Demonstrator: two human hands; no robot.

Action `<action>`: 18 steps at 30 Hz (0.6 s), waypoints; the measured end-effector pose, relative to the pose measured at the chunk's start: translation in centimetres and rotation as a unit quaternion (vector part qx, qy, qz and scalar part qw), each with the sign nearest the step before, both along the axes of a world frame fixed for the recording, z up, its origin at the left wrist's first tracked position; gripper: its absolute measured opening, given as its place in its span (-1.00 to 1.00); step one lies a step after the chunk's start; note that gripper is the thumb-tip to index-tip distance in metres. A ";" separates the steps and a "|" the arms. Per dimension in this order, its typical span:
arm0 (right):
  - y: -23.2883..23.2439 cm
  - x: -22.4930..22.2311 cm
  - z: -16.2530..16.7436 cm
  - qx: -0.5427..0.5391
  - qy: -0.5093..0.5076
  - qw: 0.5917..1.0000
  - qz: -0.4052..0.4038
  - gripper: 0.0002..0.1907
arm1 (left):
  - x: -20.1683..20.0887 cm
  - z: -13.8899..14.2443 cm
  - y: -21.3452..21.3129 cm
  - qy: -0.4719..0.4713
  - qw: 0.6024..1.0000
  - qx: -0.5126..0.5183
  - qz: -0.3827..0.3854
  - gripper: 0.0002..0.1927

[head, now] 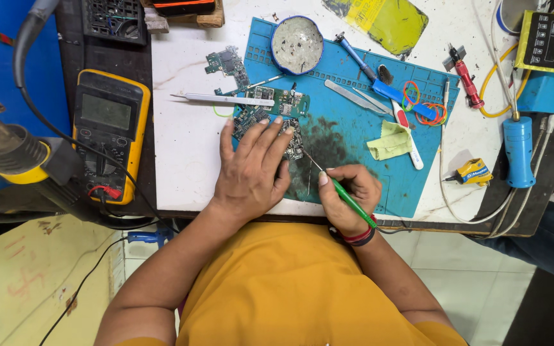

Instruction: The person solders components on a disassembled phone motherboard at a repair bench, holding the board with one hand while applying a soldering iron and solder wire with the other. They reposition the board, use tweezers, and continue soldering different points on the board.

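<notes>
Left hand spread flat, pressed on dark studded circuit board; right hand clamped round thin green-handled probe, metal tip at board's near edge; stained blue rubber mat beneath.

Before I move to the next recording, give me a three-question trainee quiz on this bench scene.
1. True or false: the right hand holds a green-handled thin metal probe.
2. What does the left hand press down on?
A. yellow multimeter
B. dark populated circuit board
C. round tin
3. Fill in: the blue silicone work mat carries a crumpled ____ cloth.

Key:
1. True.
2. B: the dark populated circuit board; the yellow multimeter and round tin lie untouched.
3. Yellow-green.
</notes>
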State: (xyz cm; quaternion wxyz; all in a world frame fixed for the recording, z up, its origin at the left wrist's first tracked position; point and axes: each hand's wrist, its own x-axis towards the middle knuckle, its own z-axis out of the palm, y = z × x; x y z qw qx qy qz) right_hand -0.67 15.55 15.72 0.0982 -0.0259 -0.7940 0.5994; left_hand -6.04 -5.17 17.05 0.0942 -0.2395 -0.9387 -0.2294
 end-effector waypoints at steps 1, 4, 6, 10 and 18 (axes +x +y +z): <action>0.1 0.1 -0.1 0.000 -0.001 1.000 0.003 -0.88 | 0.1 0.0 0.1 -0.005 1.000 -0.013 0.005 -0.47; 0.3 0.2 -0.2 -0.009 -0.003 1.000 0.001 -0.87 | 0.3 -0.2 0.2 -0.031 0.999 0.017 0.024 -0.51; 0.3 0.2 -0.2 -0.014 -0.002 1.000 -0.004 -0.88 | 0.4 -0.2 0.1 -0.046 0.999 0.018 0.021 -0.43; 0.2 0.1 0.0 -0.018 0.002 1.000 -0.010 -0.88 | 0.2 -0.2 0.3 -0.009 0.999 -0.005 -0.031 -0.43; -0.1 -0.2 0.2 0.010 0.004 1.000 -0.021 -0.87 | 0.2 -0.2 0.7 -0.003 1.000 -0.013 -0.019 -0.53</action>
